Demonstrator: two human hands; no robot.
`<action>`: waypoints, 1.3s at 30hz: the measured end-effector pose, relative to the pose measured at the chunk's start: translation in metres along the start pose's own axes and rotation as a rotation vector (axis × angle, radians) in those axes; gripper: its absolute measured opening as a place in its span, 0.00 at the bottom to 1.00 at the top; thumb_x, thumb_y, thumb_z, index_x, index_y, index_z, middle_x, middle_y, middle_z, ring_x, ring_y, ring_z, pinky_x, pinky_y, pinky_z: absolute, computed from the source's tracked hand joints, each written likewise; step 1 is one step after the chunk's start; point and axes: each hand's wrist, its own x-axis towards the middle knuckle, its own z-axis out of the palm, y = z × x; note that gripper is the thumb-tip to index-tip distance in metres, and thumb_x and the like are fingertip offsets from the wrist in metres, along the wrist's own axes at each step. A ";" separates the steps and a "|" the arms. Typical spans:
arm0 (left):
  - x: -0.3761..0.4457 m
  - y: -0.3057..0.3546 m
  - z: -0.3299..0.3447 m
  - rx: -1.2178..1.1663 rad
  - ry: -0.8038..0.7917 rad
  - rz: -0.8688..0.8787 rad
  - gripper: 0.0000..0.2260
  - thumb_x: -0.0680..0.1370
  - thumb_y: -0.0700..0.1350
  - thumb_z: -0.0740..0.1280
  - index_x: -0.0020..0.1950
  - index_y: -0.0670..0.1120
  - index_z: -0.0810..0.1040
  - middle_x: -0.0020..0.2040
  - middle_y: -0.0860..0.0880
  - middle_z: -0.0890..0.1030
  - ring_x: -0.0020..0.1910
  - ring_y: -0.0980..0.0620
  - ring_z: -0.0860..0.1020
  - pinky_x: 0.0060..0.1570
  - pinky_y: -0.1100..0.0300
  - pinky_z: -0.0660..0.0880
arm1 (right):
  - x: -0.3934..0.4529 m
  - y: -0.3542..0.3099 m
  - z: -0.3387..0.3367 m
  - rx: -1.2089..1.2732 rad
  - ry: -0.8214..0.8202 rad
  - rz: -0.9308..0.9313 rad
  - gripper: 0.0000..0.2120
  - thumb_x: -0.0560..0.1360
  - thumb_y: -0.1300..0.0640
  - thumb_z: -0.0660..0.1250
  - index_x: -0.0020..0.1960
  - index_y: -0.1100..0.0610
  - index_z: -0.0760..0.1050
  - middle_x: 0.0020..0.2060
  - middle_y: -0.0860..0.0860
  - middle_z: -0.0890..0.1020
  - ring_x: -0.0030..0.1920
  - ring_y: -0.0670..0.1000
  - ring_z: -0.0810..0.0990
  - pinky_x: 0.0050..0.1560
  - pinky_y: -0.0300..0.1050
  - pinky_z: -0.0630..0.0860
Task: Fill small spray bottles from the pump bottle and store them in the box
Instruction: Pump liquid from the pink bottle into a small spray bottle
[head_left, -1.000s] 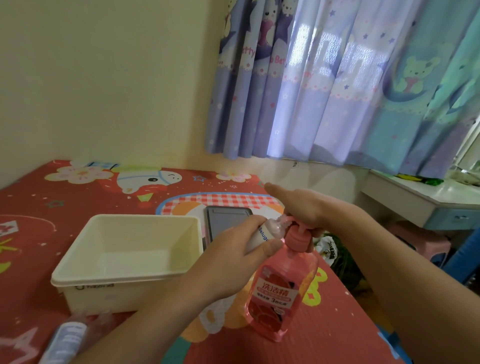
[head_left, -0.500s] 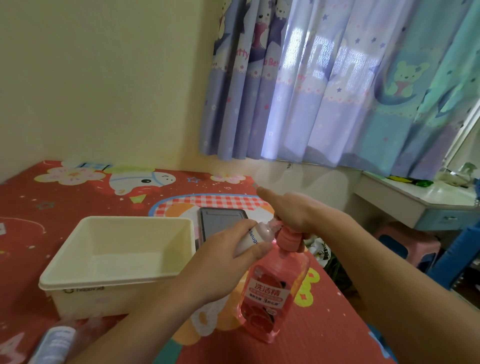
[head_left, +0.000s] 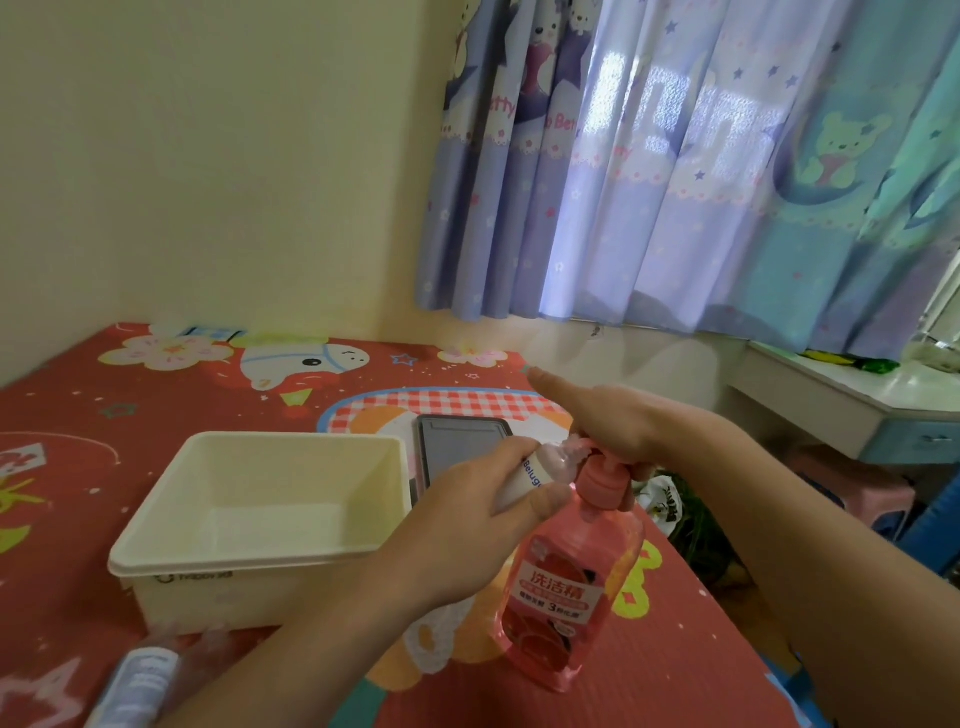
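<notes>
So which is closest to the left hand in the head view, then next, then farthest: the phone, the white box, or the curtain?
From the left hand:
1. Phone, just behind its fingers.
2. White box, on its left; almost as near as the phone.
3. Curtain, far back at the window.

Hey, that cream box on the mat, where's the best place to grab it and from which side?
Probably the box by its flared rim, from above: it sits upright and open, and the lip juts past the walls, so fingers can hook under it. The near rim faces the person and looks unobstructed; the phone crowds the right wall.
</notes>
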 end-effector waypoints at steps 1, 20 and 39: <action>0.000 -0.001 0.001 -0.006 -0.006 -0.007 0.14 0.78 0.65 0.63 0.61 0.63 0.73 0.49 0.55 0.82 0.45 0.57 0.82 0.50 0.47 0.80 | 0.000 0.001 0.002 -0.007 0.007 0.000 0.35 0.73 0.22 0.47 0.37 0.53 0.70 0.27 0.52 0.70 0.27 0.53 0.63 0.31 0.43 0.62; -0.002 0.003 -0.003 0.027 -0.009 0.001 0.19 0.76 0.69 0.61 0.63 0.64 0.73 0.53 0.57 0.82 0.51 0.59 0.81 0.54 0.48 0.78 | -0.006 -0.001 -0.001 0.011 -0.023 0.021 0.38 0.74 0.23 0.44 0.36 0.57 0.70 0.20 0.50 0.66 0.22 0.51 0.62 0.29 0.41 0.59; 0.000 0.001 -0.005 0.059 -0.033 -0.011 0.17 0.79 0.65 0.62 0.64 0.62 0.73 0.53 0.57 0.82 0.50 0.58 0.81 0.53 0.48 0.78 | -0.002 -0.001 0.004 -0.019 0.053 0.002 0.37 0.73 0.23 0.44 0.43 0.56 0.71 0.33 0.55 0.69 0.32 0.54 0.66 0.35 0.46 0.66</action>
